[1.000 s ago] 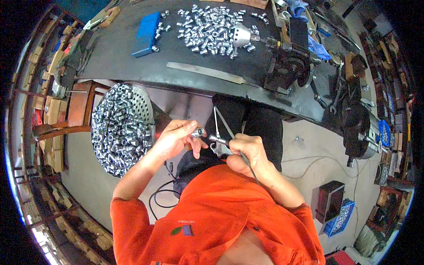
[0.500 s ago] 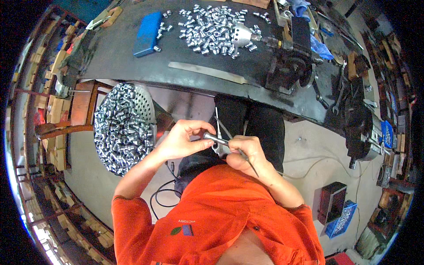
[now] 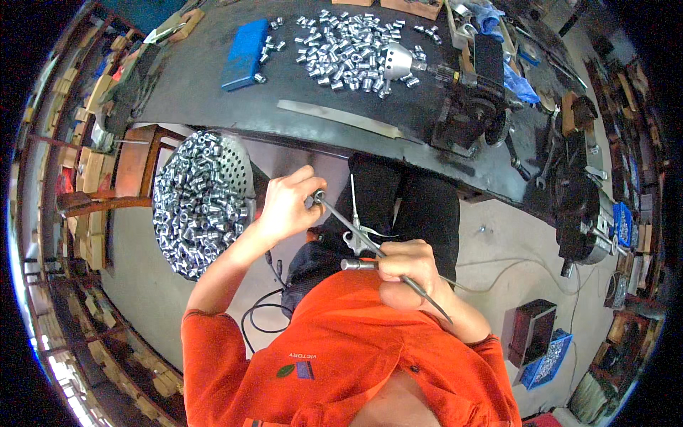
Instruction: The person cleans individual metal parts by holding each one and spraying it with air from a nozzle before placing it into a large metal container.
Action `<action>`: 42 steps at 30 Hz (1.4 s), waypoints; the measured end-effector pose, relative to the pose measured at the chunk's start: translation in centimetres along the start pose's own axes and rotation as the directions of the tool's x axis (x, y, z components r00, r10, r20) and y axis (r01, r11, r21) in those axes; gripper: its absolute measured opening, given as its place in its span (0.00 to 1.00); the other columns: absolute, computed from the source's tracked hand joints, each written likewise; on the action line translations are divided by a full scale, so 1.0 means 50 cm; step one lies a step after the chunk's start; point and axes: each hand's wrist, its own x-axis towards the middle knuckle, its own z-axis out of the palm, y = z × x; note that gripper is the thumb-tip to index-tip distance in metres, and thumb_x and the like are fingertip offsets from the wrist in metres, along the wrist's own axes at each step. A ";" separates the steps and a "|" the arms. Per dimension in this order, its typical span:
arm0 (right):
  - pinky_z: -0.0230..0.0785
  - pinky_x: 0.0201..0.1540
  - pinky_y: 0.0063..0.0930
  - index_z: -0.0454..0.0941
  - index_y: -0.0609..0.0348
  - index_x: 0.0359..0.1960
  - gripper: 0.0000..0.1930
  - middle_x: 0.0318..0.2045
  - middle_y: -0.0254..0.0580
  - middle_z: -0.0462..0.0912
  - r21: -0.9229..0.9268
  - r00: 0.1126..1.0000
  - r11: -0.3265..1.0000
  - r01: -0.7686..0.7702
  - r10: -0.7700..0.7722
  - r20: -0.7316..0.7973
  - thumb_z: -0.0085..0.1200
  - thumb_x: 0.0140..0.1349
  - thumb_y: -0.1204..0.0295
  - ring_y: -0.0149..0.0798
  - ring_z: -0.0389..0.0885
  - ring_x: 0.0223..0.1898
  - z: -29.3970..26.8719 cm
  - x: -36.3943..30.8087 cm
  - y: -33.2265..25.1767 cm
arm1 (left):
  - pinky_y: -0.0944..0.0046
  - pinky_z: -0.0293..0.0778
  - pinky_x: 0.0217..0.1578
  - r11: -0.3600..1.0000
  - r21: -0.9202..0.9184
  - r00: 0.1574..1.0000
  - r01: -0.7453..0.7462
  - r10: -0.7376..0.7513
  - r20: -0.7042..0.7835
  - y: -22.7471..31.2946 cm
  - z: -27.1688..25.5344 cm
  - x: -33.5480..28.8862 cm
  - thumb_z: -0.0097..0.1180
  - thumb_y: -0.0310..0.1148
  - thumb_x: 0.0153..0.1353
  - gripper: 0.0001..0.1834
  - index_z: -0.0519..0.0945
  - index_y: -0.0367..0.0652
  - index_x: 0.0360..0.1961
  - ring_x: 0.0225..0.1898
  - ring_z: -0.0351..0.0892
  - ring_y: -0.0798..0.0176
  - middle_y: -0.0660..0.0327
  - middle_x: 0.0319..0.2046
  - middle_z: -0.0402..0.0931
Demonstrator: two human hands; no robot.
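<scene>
In my left hand (image 3: pixel 288 206), fingers closed, is a small shiny metal fitting (image 3: pixel 315 198), partly hidden by the fingers. My right hand (image 3: pixel 410 274) is closed around two tools. One is a long, thin, tapered metal rod tool (image 3: pixel 348 222); its upper end meets the fitting, but I cannot tell whether it sits inside. The other is a short metal pin with a thicker cylindrical end (image 3: pixel 351 264), sticking out leftward below the rod. Behind the rod, a metal caliper (image 3: pixel 353 231) rests on my dark-trousered lap.
A perforated metal basket (image 3: pixel 242 160) heaped with similar fittings (image 3: pixel 192 213) stands at left. More fittings (image 3: pixel 348 50) lie loose on the dark workbench (image 3: pixel 192 85), by a blue block (image 3: pixel 244 53), a flat metal bar (image 3: pixel 338 117) and a black machine (image 3: pixel 473 107). Boxes (image 3: pixel 533 331) stand on the floor.
My left hand has moved up and left with the fitting, away from the pin's cylindrical end. My right hand has shifted slightly down and right, and the rod now reaches the fitting.
</scene>
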 end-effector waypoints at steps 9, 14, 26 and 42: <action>0.48 0.18 0.33 0.56 0.60 0.13 0.15 0.13 0.40 0.57 0.117 0.996 0.991 -0.060 0.067 -0.054 0.51 0.42 0.71 0.40 0.59 0.14 -0.003 0.031 0.008 | 0.57 0.69 0.21 0.993 -0.065 0.995 0.098 -0.100 -0.018 -0.018 0.000 0.003 0.59 0.25 0.33 0.12 0.77 0.42 0.25 0.20 0.73 0.52 0.58 0.20 0.67; 0.48 0.18 0.32 0.57 0.59 0.13 0.14 0.13 0.40 0.58 0.125 0.993 0.988 -0.090 0.099 -0.066 0.51 0.42 0.72 0.38 0.60 0.14 0.003 0.033 0.013 | 0.57 0.68 0.20 0.997 -0.074 0.999 0.030 -0.030 -0.010 -0.015 0.003 0.007 0.60 0.27 0.34 0.12 0.77 0.42 0.26 0.20 0.72 0.52 0.58 0.20 0.67; 0.62 0.20 0.39 0.66 0.56 0.18 0.12 0.16 0.41 0.65 -0.208 0.998 0.977 0.053 -0.047 0.034 0.59 0.40 0.69 0.47 0.71 0.19 0.018 0.041 0.052 | 0.61 0.66 0.20 0.988 -0.079 0.986 0.130 -0.121 0.113 -0.045 0.017 -0.003 0.60 0.28 0.38 0.12 0.80 0.40 0.29 0.17 0.70 0.59 0.58 0.18 0.68; 0.52 0.16 0.34 0.60 0.58 0.14 0.11 0.14 0.42 0.61 -0.139 0.992 0.989 -0.049 0.032 -0.122 0.52 0.37 0.80 0.44 0.63 0.14 0.006 -0.018 0.021 | 0.68 0.68 0.17 0.955 -0.196 0.974 0.222 -0.228 -0.010 -0.162 0.028 0.297 0.62 0.33 0.50 0.16 0.79 0.31 0.36 0.13 0.70 0.73 0.62 0.16 0.75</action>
